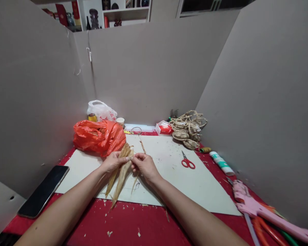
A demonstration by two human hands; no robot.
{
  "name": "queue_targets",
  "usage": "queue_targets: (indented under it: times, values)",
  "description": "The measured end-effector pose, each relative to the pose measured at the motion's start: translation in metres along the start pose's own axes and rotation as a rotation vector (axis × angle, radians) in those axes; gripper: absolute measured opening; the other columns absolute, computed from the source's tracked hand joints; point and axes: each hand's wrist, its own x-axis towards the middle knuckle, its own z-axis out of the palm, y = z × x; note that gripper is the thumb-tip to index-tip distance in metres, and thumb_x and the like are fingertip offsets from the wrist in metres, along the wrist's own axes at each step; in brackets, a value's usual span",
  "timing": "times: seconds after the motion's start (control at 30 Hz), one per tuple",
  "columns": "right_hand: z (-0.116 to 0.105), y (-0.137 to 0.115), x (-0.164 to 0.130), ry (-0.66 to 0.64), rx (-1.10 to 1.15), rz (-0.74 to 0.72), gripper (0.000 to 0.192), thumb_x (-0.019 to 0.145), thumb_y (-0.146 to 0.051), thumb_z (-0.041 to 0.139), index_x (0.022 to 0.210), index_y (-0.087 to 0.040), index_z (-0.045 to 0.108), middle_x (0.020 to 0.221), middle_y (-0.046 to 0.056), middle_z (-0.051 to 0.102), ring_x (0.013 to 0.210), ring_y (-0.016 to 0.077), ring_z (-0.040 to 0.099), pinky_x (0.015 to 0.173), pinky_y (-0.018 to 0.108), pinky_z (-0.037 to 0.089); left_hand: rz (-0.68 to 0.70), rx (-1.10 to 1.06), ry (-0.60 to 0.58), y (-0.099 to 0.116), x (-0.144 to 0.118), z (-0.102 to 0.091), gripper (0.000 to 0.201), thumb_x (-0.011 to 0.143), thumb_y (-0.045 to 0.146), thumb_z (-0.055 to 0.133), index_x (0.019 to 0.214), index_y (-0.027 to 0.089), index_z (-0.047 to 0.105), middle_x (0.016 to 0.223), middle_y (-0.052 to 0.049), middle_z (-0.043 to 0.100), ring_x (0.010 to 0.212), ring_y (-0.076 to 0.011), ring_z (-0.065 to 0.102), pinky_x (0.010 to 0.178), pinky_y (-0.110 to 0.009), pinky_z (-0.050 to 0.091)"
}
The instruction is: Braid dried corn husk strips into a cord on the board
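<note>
Dried husk strips (122,171) | pinched between left hand (113,162), right hand (143,165)

— How was your light?
— You had soft, even light from above; your hands (129,163) threw only faint shadows on the white mat (169,171).
— Any blur?
— Your centre stayed sharp. The edges bent with wide-angle stretch, and the pink tool (259,212) smeared slightly.

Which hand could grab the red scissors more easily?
Probably the right hand: the scissors lie on its side of the white board, though both hands now pinch the dried leaves.
</note>
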Motion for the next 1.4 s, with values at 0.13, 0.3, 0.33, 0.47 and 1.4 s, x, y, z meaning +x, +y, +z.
queue_targets:
  times: [0.13, 0.3, 0.33, 0.47, 1.4]
  values:
    - [0.001, 0.000, -0.001, 0.026, -0.017, -0.026, 0.020, 0.063, -0.026, 0.071, 0.060, -0.016, 0.054, 0.042, -0.004, 0.054, 0.034, 0.0063, 0.047, 0.035, 0.016, 0.040, 0.026, 0.006, -0.002, -0.001, 0.000, 0.003, 0.033, 0.063, 0.037, 0.078, 0.079, 0.011, 0.065, 0.069, -0.006, 0.067, 0.059, -0.0150, 0.061, 0.059, -0.025, 0.044]
    - [-0.004, -0.002, 0.005, 0.102, 0.109, 0.014, 0.020, 0.061, -0.023, 0.073, 0.057, -0.015, 0.055, 0.047, -0.002, 0.057, 0.039, 0.0075, 0.050, 0.036, 0.017, 0.042, 0.164, 0.006, 0.162, 0.017, -0.005, 0.010, 0.032, 0.061, 0.036, 0.078, 0.072, 0.013, 0.059, 0.062, 0.000, 0.061, 0.054, -0.0100, 0.054, 0.057, -0.022, 0.043]
    - [-0.006, -0.005, 0.007, 0.116, 0.145, 0.011, 0.018, 0.063, -0.024, 0.072, 0.059, -0.015, 0.056, 0.051, -0.001, 0.059, 0.043, 0.0079, 0.053, 0.039, 0.017, 0.044, 0.193, 0.004, 0.183, 0.025, -0.007, 0.011, 0.032, 0.063, 0.036, 0.077, 0.071, 0.013, 0.058, 0.064, 0.000, 0.061, 0.057, -0.0103, 0.056, 0.059, -0.023, 0.044]
    - [-0.019, -0.030, 0.013, 0.162, 0.421, 0.003, 0.012, 0.071, -0.020, 0.064, 0.064, -0.017, 0.055, 0.073, 0.005, 0.069, 0.067, 0.0130, 0.065, 0.060, 0.024, 0.056, 0.250, -0.085, 0.204, 0.062, -0.021, 0.004, 0.032, 0.071, 0.039, 0.070, 0.073, 0.017, 0.048, 0.058, 0.005, 0.053, 0.052, -0.0087, 0.053, 0.057, -0.025, 0.048]
    - [-0.070, -0.058, 0.012, 0.063, -0.863, -0.012, 0.019, 0.069, -0.027, 0.064, 0.060, -0.015, 0.051, 0.049, -0.004, 0.043, 0.045, 0.0072, 0.037, 0.045, 0.021, 0.027, 0.082, 1.347, 0.095, 0.022, 0.045, 0.048, 0.018, 0.078, 0.026, 0.054, 0.080, 0.015, 0.068, 0.075, -0.007, 0.068, 0.065, -0.0165, 0.059, 0.061, -0.026, 0.040]
